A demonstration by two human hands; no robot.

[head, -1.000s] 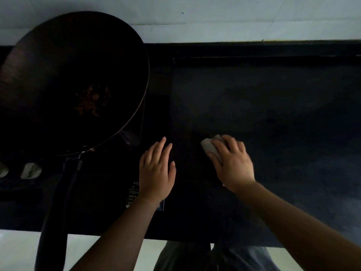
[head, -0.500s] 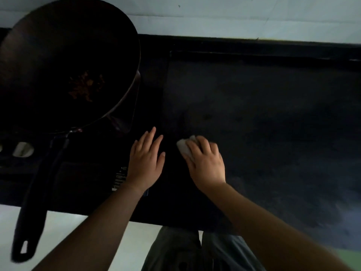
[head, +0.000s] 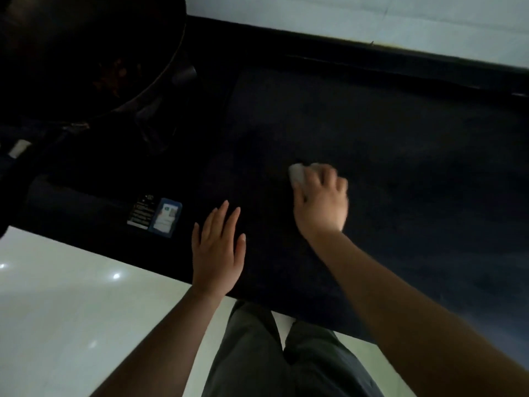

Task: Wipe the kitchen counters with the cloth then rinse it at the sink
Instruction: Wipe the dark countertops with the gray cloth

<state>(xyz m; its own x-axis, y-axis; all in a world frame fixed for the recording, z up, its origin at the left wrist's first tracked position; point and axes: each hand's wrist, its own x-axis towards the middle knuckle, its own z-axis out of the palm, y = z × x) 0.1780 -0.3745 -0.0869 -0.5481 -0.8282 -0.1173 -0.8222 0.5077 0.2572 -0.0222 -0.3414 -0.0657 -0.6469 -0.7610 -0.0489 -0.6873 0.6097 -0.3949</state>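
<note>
1. Right hand [head: 322, 200]: placed on the dark bench [head: 400, 167], palm down, with the grip closed over a small pale cloth [head: 296, 173]. The hand is blurred.
2. Cloth: pressed against the bench surface under the right fingers. Only its far-left end shows past the fingertips; the remainder is hidden by the hand.
3. Left hand [head: 217, 250]: grip released, fingers straight and slightly spread, palm down over the near edge of the bench. It holds nothing. Contact with the surface cannot be confirmed.
4. Hand spacing: the left hand sits nearer the bench edge and to the left of the right hand; the two are apart.
5. Pan [head: 86, 53]: a large dark pan occupies the upper left, with brownish food residue inside. Its handle [head: 17, 181] runs toward the near left edge.
6. Stickers [head: 156, 216]: two labels lie on the dark surface just left of the left hand.
7. Floor [head: 71, 310]: pale and glossy, visible below the bench edge, with the person's dark trousers [head: 272, 353] between the forearms.
8. Wall [head: 372, 18]: pale, behind the bench.
</note>
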